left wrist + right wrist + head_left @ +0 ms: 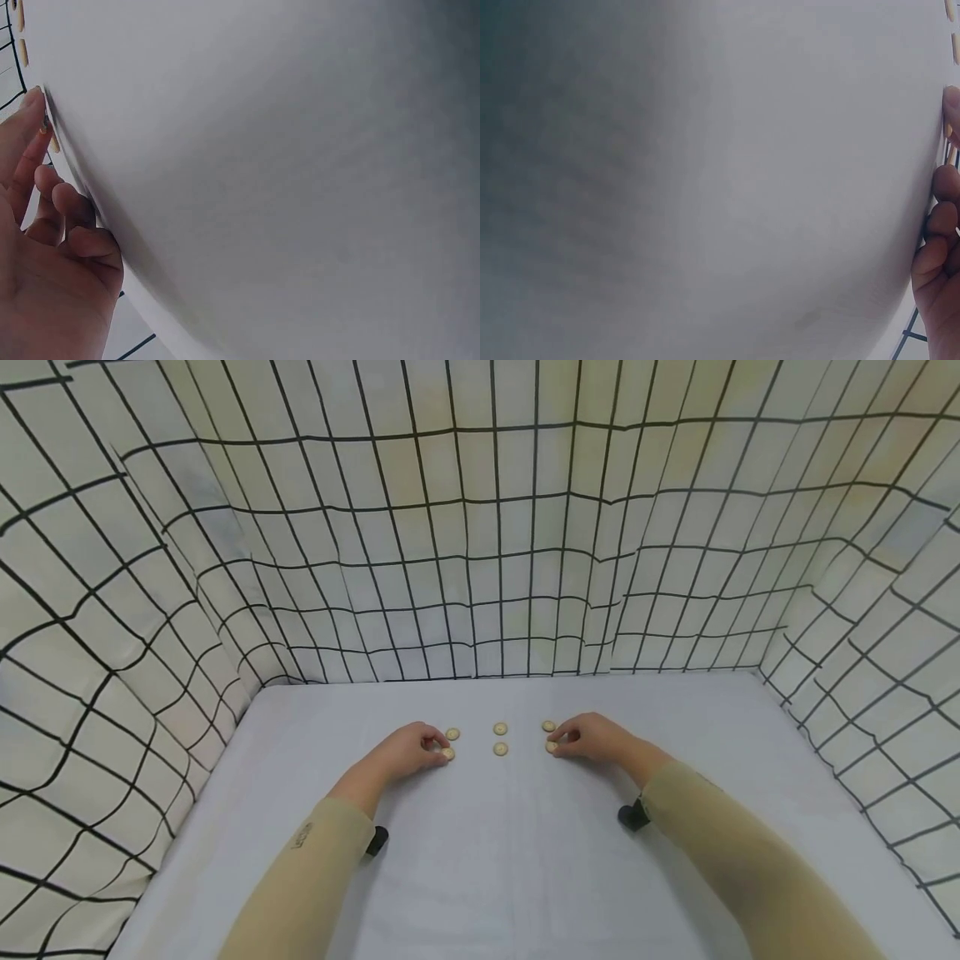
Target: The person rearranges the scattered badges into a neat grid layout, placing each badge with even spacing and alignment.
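Small round beige discs lie flat in two short rows on the white table. My left hand (408, 750) pinches the near-left disc (448, 753) between thumb and forefinger, at the table surface. Just beyond it lies the far-left disc (452, 734). On the other side, my right hand (596, 739) pinches the near-right disc (552, 747), with the far-right disc (548, 726) behind its fingertips. Between the hands are the far-middle disc (500, 727) and near-middle disc (500, 748). Both wrist views show the hands only at the edge, their discs mostly hidden by fingers.
A white cloth (465, 860) covers the table. White fabric walls with a black grid (480, 527) rise behind it and at both sides. Dark wrist devices, one at the left sleeve (377, 841) and one at the right sleeve (633, 815), hang above the tabletop.
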`<control>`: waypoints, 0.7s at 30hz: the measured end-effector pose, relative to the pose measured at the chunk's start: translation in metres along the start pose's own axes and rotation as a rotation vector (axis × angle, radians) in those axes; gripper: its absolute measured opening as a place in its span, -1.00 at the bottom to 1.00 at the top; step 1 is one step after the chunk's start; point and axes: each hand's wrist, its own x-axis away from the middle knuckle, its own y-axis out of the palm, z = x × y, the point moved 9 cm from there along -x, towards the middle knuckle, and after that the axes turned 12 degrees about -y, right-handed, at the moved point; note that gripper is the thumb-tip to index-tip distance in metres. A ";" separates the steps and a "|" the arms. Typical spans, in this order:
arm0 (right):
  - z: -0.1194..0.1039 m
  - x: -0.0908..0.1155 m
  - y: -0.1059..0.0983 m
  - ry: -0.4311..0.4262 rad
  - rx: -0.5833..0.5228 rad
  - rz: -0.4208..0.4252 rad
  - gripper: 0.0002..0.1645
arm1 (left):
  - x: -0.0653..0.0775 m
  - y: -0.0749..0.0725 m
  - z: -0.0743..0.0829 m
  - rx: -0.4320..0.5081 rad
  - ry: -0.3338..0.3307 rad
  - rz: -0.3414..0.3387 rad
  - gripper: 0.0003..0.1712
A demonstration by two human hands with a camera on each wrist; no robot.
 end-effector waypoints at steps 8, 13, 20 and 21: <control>-0.004 0.002 -0.002 -0.007 -0.005 0.007 -0.66 | -0.001 0.000 -0.001 -0.001 -0.018 -0.009 -0.74; -0.004 0.002 -0.002 -0.017 -0.005 0.014 -0.65 | -0.001 0.000 -0.003 0.001 -0.045 -0.010 -0.71; -0.001 0.002 0.000 -0.022 -0.006 0.019 -0.65 | -0.001 -0.001 -0.004 0.026 -0.051 -0.011 -0.69; -0.001 0.002 0.000 -0.023 -0.005 0.019 -0.65 | -0.001 -0.001 -0.004 0.030 -0.051 -0.012 -0.68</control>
